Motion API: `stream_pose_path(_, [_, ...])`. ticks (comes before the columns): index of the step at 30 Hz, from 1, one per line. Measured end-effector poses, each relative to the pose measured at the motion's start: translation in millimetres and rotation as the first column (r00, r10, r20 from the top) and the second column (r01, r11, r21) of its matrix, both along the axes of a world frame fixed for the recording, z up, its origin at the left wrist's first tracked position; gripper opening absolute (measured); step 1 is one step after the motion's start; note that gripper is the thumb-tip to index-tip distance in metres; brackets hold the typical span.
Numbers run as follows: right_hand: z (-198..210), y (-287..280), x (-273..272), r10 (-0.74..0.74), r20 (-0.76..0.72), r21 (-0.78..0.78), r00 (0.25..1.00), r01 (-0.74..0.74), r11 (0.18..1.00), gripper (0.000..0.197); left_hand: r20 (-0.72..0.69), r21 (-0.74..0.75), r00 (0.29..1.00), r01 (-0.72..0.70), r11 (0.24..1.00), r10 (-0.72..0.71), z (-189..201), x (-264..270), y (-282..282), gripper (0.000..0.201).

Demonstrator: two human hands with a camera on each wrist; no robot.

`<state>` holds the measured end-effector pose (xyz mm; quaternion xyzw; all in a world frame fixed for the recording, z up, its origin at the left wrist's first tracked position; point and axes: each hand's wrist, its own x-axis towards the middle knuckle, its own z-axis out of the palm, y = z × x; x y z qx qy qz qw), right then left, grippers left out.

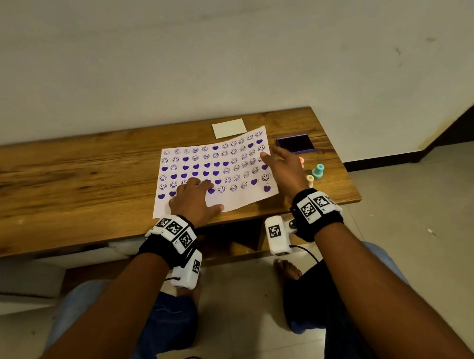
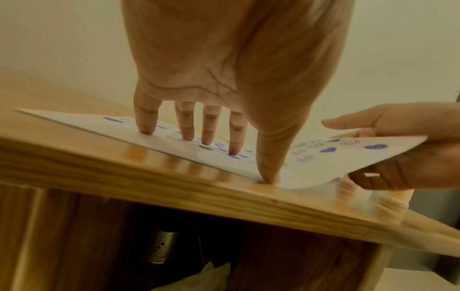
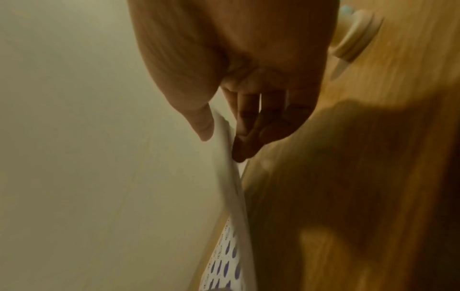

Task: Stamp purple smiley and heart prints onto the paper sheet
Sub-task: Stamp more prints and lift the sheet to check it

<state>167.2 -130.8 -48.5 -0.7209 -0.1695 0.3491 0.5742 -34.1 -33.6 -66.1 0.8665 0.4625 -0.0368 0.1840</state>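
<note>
The white paper sheet lies on the wooden table, filled with rows of purple smiley and heart prints. My left hand presses straight, spread fingers and the thumb onto its near left part. My right hand pinches the sheet's right edge, thumb on top and fingers beneath, so that side of the paper sheet curls up off the table. Neither hand holds a stamp. A purple ink pad lies open beyond the right hand.
Three small stamps stand right of the sheet: teal, cream, and a pink one partly behind my right hand. A small pale note lies at the back edge. The table's right edge is near the stamps.
</note>
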Motion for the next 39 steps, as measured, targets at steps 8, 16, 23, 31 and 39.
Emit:
stream_pose_path(8, [-16, -2, 14, 0.072, 0.215, -0.203, 0.974, -0.028, 0.979, 0.014, 0.069, -0.007, 0.997, 0.036, 0.999, -0.036, -8, -9, -3, 0.067])
stream_pose_path(16, [2, -13, 12, 0.029, 0.203, 0.167, 0.979, -0.064, 0.984, 0.006, 0.560, 0.088, 0.828, -0.039, 0.995, -0.017, 4, -41, -13, 0.025])
stream_pose_path(23, [22, -8, 19, -0.074, 0.144, 0.383, 0.987, 0.014, 0.924, 0.006, 0.566, 0.048, 0.825, -0.039, 0.998, 0.005, 3, -46, -9, 0.016])
stream_pose_path(31, [56, 17, 26, -0.065, 0.096, 0.538, 0.993, 0.003, 0.843, 0.015, 0.354, 0.090, 0.935, -0.025, 0.996, -0.009, -7, -38, 0, 0.039])
stream_pose_path(39, [48, 35, 18, -0.004, 0.052, 0.599, 0.999, -0.028, 0.800, 0.027, 0.131, 0.007, 0.985, -0.118, 0.993, 0.116, -7, -16, 18, 0.049])
